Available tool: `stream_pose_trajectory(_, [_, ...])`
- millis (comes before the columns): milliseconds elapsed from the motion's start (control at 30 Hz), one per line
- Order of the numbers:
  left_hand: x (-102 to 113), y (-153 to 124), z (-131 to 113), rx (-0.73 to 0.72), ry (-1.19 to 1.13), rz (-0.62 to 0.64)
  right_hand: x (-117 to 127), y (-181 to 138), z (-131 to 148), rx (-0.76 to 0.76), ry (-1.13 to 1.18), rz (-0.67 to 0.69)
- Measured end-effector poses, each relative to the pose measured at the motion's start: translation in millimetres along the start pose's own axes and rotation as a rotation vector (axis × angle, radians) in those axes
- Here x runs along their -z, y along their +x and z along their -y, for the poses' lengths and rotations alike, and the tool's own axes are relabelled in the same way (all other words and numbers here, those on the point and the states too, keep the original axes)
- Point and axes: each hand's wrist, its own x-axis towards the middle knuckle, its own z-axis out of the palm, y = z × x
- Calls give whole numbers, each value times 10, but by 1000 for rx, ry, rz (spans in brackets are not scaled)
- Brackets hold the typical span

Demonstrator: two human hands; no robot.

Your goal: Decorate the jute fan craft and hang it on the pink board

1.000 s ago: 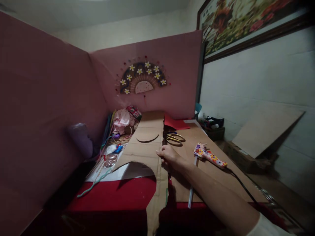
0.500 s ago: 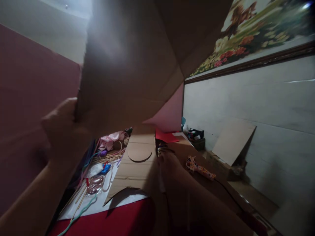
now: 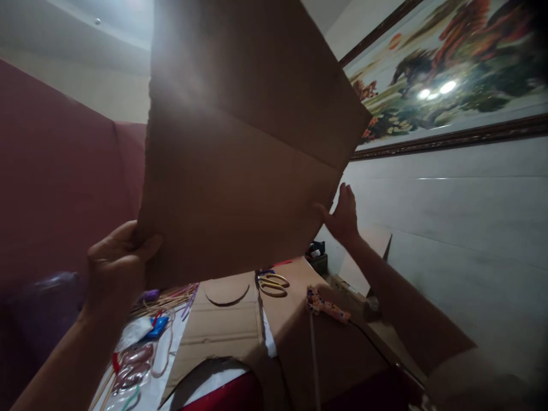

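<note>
A large creased cardboard sheet (image 3: 240, 188) is raised in front of me, tilted, filling the upper middle of the view. My left hand (image 3: 117, 257) grips its lower left corner, thumb on the near face. At the sheet's right edge is my right hand (image 3: 342, 217), fingers stretched upward and apart, thumb reaching to the near face. Below lies a cardboard piece (image 3: 218, 325) with a curved cut in its surface and an arched cut-out at its near end. Gold-handled scissors (image 3: 274, 285) rest beside it, their blades mostly hidden.
A patterned glue gun (image 3: 327, 305) with a dark cord lies on the brown cardboard at right. Plastic packets (image 3: 135, 362), a blue packet (image 3: 158, 328), sticks and cords spread over the left side. Another cardboard panel (image 3: 363, 260) leans on the white wall beneath a framed picture (image 3: 432, 74).
My right hand has left the scissors area and risen to the sheet's right edge. The sheet has turned and now shows more of its face. My view has shifted right.
</note>
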Motion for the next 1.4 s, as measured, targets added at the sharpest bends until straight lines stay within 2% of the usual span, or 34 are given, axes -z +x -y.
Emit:
stream_pose_trajectory(67, [32,-7,-21,90,-163,54,82,357,-44,-136,222,-21])
stream_pose_trajectory(133, [67,10,-12,145,-240,56,182,657,-41,-289,512,-3])
stream_pose_trajectory(200, [98,52,43,195,-260,42,280,853,-2,-373,750,92])
stream_pose_trajectory(300, [132,147,203,303,-253,-18,371,933,90,-363,1007,197])
stream_pose_trajectory(367, [144,211,329,367,-238,-69,383,886,150,-386,1091,220])
stream_pose_trajectory(467, [152,284,479,406,-231,-79,358,779,218,-429,1118,258])
stream_pose_trajectory(600, [156,352,527,344,-277,26,311,730,264,-500,1091,186])
stream_pose_trajectory(733, [118,413,382,297,-242,135,238,807,259,-772,954,68])
stream_pose_trajectory(833, [38,448,219,363,-199,199,185,863,239,-899,852,6])
stream_pose_trajectory(967, [-56,475,105,453,-250,211,200,887,214,-970,755,154])
stream_pose_trajectory(1033, [-71,467,108,456,-289,211,230,889,199,-990,727,235])
stream_pose_trajectory(1133, [-60,427,158,456,-322,214,262,886,173,-989,707,257])
stream_pose_trajectory(1300, [-7,398,282,452,-352,169,289,799,154,-840,873,342])
stream_pose_trajectory(1400, [6,418,332,405,-366,146,315,700,137,-817,893,401])
